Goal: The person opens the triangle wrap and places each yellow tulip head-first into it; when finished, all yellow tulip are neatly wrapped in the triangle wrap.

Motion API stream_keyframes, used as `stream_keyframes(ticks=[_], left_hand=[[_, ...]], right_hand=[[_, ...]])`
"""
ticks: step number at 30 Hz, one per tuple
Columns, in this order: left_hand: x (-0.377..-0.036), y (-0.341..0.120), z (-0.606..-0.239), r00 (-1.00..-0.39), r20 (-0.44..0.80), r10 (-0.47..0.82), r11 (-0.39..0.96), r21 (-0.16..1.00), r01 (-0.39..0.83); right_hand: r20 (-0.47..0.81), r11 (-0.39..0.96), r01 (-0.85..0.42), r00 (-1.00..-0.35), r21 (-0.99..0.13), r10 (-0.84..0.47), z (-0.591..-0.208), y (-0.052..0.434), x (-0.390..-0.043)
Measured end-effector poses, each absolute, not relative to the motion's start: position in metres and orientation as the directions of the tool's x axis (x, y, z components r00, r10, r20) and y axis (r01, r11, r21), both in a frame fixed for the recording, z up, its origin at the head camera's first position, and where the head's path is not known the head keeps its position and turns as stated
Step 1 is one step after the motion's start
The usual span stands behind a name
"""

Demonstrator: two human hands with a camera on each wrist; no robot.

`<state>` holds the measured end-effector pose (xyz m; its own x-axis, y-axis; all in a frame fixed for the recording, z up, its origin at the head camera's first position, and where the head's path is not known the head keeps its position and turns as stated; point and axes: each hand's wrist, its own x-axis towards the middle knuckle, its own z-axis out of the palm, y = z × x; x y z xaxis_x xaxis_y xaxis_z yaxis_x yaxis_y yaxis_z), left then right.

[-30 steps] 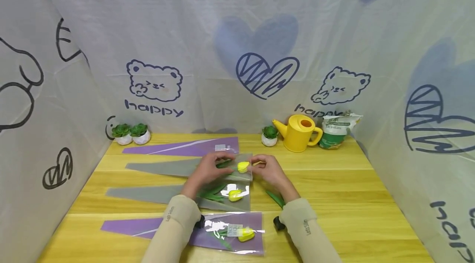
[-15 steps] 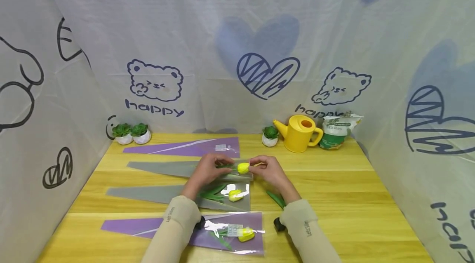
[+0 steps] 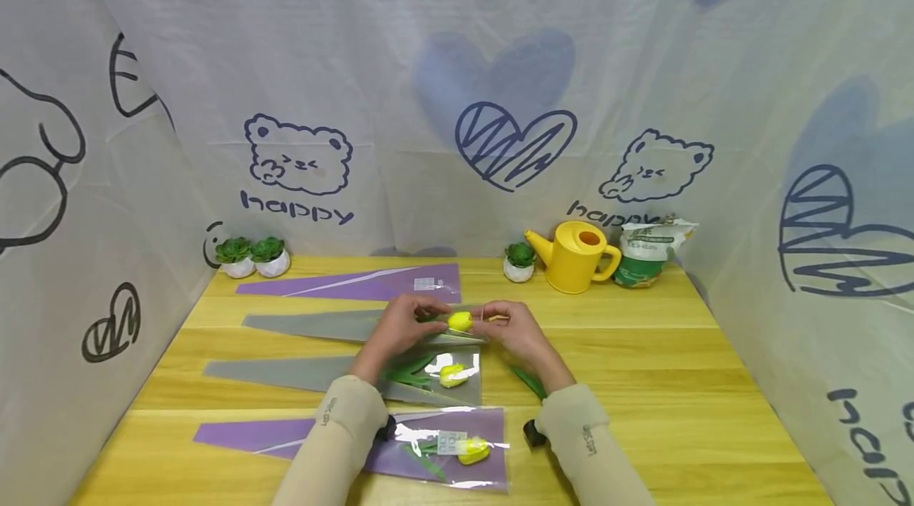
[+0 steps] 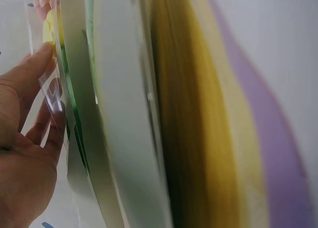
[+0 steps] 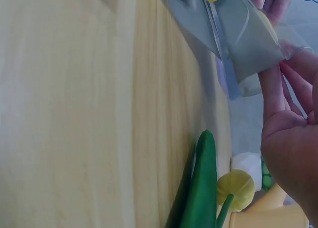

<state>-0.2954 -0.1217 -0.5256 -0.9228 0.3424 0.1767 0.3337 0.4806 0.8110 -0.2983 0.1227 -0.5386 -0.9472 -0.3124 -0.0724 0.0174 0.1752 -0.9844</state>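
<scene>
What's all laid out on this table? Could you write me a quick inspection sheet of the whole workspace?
Surface: wooden table, yellow planks.
Job's things: yellow tulip going into a grey sleeve; another grey sleeve and a purple sleeve nearer the person each hold a tulip; a far purple sleeve looks unfilled.
Clutter: loose green leaf by the right forearm.
Grippers: left hand holds the sleeve's clear front open; right hand pinches the sleeve's mouth.
Cables: nothing seen.
Surroundings: yellow watering can, soil bag, three small potted plants, printed cloth backdrop.
</scene>
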Motion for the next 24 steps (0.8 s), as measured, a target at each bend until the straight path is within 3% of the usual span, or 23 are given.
stream_keyframes(ticks=[11,24], left_hand=[[-0.296,-0.12,-0.527,-0.921,0.187,0.341,0.5,0.794,0.346],[-0.3,-0.121,-0.536,-0.936,0.183,0.301,0.571,0.751,0.331]], right_hand=[[-0.107,0.152,0.053,-0.92,-0.987,-0.376,-0.538,0.122,-0.296],[-0.036,0.296,-0.071,-0.939,-0.953,-0.342,-0.535,0.15,-0.289]])
